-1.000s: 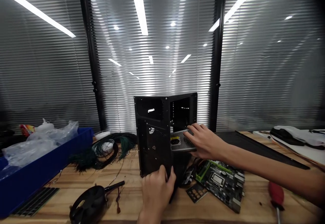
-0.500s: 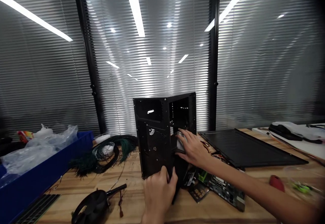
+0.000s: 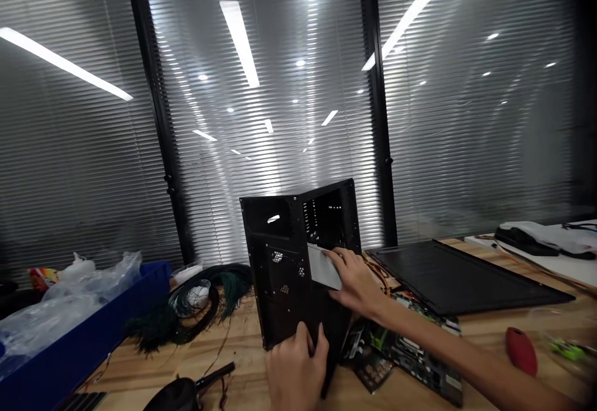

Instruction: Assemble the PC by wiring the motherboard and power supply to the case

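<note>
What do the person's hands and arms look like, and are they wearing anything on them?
Both are bare: the left hand and the right hand wear no gloves, and no watch or bracelet shows. The right forearm has no sleeve out to the picture's edge. The left arm is cut off by the bottom of the view.

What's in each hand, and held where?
The left hand grips the black PC case at its lower edge. The right hand holds the silver power supply from above, at its right end.

No legible lettering anywhere, at least in this rather soft view.
</note>
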The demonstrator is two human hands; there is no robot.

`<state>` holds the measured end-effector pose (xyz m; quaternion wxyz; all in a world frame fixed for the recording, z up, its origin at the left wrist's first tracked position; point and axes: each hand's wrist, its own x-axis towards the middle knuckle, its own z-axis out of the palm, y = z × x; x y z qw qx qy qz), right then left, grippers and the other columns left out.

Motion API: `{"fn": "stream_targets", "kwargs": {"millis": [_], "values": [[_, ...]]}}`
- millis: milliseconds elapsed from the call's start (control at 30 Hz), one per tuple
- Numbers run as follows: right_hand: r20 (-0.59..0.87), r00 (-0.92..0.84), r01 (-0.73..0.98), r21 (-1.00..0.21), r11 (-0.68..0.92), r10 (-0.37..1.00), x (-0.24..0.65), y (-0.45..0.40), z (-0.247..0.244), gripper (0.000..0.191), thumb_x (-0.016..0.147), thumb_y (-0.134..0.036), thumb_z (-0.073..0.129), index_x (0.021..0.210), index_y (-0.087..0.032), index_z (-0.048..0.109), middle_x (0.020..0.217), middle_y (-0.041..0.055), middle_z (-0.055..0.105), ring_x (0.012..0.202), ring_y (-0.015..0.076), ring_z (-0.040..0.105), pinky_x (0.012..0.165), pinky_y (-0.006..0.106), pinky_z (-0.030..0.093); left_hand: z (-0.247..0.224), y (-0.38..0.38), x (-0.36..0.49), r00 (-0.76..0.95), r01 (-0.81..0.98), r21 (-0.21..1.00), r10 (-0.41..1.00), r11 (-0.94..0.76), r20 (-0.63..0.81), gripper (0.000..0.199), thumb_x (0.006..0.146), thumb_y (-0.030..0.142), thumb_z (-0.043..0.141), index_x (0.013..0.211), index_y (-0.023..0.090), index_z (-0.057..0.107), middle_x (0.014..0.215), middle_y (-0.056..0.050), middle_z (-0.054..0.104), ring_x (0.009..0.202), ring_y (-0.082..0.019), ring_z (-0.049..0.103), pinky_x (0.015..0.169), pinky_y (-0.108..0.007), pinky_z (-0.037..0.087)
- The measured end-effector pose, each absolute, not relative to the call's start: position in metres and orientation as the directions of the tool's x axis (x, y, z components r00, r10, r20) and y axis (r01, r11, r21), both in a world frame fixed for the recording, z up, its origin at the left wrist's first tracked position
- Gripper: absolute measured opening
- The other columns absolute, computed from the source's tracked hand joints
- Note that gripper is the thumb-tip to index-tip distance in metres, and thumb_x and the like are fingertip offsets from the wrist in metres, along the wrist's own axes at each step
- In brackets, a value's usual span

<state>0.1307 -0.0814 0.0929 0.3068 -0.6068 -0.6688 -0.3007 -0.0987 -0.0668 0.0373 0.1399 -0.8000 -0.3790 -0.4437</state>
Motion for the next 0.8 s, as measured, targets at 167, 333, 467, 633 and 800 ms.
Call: {"fn": "stream_targets", "kwargs": {"millis": [167,333,467,633,800], "values": [[0.868,-0.102,0.995,0.098,0.032,0.486,0.118,-0.084,0.120,0.082,0.082,-0.024,0.071,0.155,-0.021,0.034,0.142,0.0219,0.049,0.129,0.0432,0.047,0.105,0.058,0.042,0.035,-0.066,-0.098,0.318,0.730,0.119,0.489,-0.673,0.812,0.031,0.098,0.038,0.060,0.069,0.028,0.061,0.053,0.000,0.068,0.049,-0.026,0.070,0.045,-0.034,0.034],[0.941,0.018,0.998,0.004,-0.065,0.337,0.106,-0.078,0.143,0.069,0.092,-0.035,0.069,0.151,-0.017,0.040,0.142,0.0236,0.046,0.129,0.0424,0.046,0.106,0.056,0.040,0.040,-0.070,-0.100,0.338,0.724,0.112,0.492,-0.680,0.802,0.029,0.099,0.037,0.060,0.072,0.027,0.062,0.055,0.000,0.071,0.050,-0.025,0.070,0.045,-0.034,0.034],[0.975,0.125,0.984,-0.098,-0.150,0.185,0.106,-0.057,0.158,0.058,0.099,-0.044,0.062,0.148,-0.015,0.048,0.141,0.0248,0.046,0.129,0.0417,0.046,0.105,0.056,0.039,0.039,-0.069,-0.100,0.337,0.722,0.110,0.486,-0.683,0.807,0.029,0.100,0.037,0.059,0.072,0.027,0.062,0.053,0.002,0.068,0.048,-0.024,0.069,0.045,-0.033,0.034],[0.979,0.193,0.956,-0.171,-0.238,0.072,0.101,-0.029,0.166,0.060,0.096,-0.046,0.069,0.145,-0.014,0.054,0.138,0.0240,0.048,0.127,0.0394,0.047,0.104,0.053,0.039,0.030,-0.060,-0.099,0.346,0.745,0.074,0.480,-0.663,0.806,0.026,0.098,0.039,0.062,0.075,0.027,0.065,0.051,0.004,0.066,0.047,-0.023,0.069,0.045,-0.032,0.036],[0.947,0.306,0.914,-0.320,-0.251,-0.095,0.090,-0.005,0.154,0.056,0.102,-0.055,0.058,0.141,-0.015,0.060,0.138,0.0238,0.048,0.126,0.0392,0.046,0.103,0.054,0.039,0.015,-0.049,-0.095,0.331,0.780,0.048,0.477,-0.624,0.815,0.020,0.095,0.038,0.064,0.081,0.028,0.074,0.056,0.000,0.072,0.052,-0.026,0.072,0.046,-0.031,0.043]]}}
